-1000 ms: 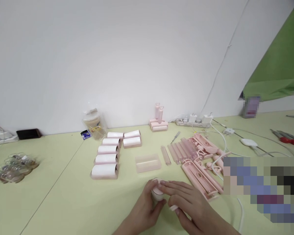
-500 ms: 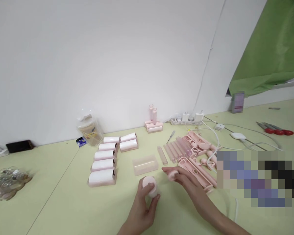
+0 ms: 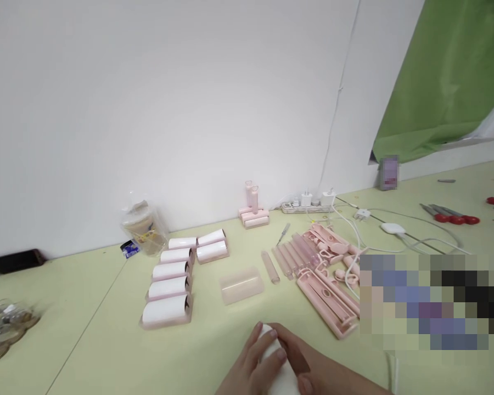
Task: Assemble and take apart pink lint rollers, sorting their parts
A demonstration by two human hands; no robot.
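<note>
Both of my hands meet at the bottom middle of the view around a white paper roll (image 3: 275, 359). My left hand (image 3: 253, 366) wraps its fingers over the roll from the left. My right hand (image 3: 308, 370) closes on it from the right, partly cut off by the frame's lower edge. A clear pink cover (image 3: 241, 285) lies on the table just beyond them. Several white rolls in pink holders (image 3: 168, 286) stand in a row to the left.
Pink handles and long pink parts (image 3: 319, 266) lie to the right, with cables and a power strip (image 3: 307, 207) behind. Two finished pink rollers (image 3: 252, 208) stand by the wall. A plastic bag (image 3: 143, 227), a phone (image 3: 18, 260), red-handled tools (image 3: 453, 215) and small jars (image 3: 6, 323) sit farther off.
My right hand came back from the pink parts on the right to the roll. Both hands and the roll dropped toward the frame's bottom edge as the view shifted.
</note>
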